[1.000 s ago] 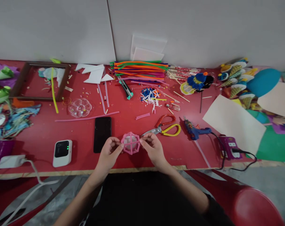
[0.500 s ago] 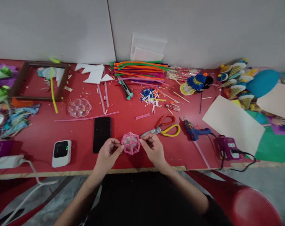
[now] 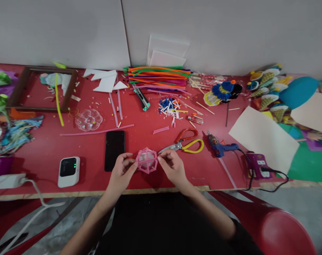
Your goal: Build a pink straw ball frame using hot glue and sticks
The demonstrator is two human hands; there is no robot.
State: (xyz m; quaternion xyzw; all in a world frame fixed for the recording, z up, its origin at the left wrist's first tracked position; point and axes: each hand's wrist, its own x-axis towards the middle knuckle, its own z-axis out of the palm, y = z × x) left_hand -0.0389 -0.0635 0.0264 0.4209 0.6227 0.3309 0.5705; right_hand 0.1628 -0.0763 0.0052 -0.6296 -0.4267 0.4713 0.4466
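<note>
Pinching a pink openwork frame [image 3: 147,160] from opposite sides, near the front edge of a red bench [image 3: 91,152]. Gripped at one side between thumb and fingertips of the left hand [image 3: 123,169], with remaining fingers loosely curled; gripped at the other side between thumb and fingertips of the right hand [image 3: 173,166]. Held on the bench or just above, impossible to tell which from overhead. Already joined, judging by the closed outline, into a many-sided rim with crossing struts, and showing something whitish through the gaps. Well advanced in shape, by appearances, but too small in view to check for loose joints or missing struts. Left unattached on the bench: a long pink strip [image 3: 97,132] just beyond a black phone [image 3: 114,150], and a shorter pink piece [image 3: 161,130] beyond the frame. Set down just beside the right hand: scissors [image 3: 179,144] with red and yellow handles. Placed farther right, out of either grasp: a blue glue gun [image 3: 220,148]. Stacked toward the wall: a bundle of coloured strips [image 3: 158,78], behind a pile of small cut bits [image 3: 168,106] and a cutter [image 3: 141,99].
</note>
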